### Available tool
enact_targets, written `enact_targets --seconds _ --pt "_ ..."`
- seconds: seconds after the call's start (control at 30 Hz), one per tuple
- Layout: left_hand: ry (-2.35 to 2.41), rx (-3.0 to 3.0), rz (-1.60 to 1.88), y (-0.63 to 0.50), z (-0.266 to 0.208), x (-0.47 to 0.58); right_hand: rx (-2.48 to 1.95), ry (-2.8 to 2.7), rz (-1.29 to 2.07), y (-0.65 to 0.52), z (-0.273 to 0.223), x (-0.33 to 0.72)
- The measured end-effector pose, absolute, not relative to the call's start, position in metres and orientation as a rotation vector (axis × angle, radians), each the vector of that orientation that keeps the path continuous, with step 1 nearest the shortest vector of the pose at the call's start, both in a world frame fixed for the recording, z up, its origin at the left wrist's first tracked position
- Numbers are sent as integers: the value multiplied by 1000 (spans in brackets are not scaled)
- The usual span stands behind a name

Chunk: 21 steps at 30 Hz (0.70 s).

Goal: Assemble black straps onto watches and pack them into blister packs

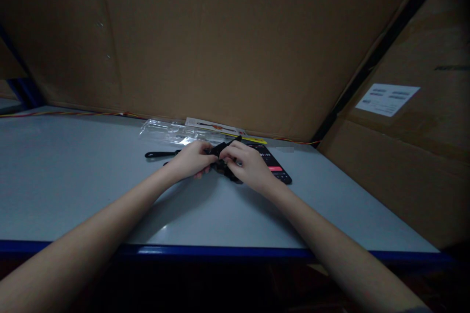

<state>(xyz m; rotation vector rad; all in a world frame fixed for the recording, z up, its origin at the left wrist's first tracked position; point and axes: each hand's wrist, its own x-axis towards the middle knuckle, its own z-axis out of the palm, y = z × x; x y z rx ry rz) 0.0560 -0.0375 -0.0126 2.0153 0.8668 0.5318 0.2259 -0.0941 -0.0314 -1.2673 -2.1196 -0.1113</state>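
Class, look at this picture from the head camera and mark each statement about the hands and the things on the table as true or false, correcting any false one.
1. Both hands grip a small black object. True: the left hand and right hand meet on the black object.
2. A phone lies screen-down at the table's front edge. False: the phone lies beyond the right hand, its screen lit.
3. A clear plastic bag lies behind the hands. True: the plastic bag lies near the cardboard wall.
4. The table top is red. False: the table is light grey with a blue front edge.
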Motion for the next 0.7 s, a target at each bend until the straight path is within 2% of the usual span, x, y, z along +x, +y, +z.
enact_targets --seconds 0.3,0.53,0.7 --pt "859 2033 521 -39 -13 58 -1264 -2021 -84 -92 -33 224" --pt "858 2045 460 -37 -12 56 -1278 -2245 -367 -96 -26 231" --pt "896 2024 404 -34 -11 53 -1261 -2189 -259 -97 -22 239"
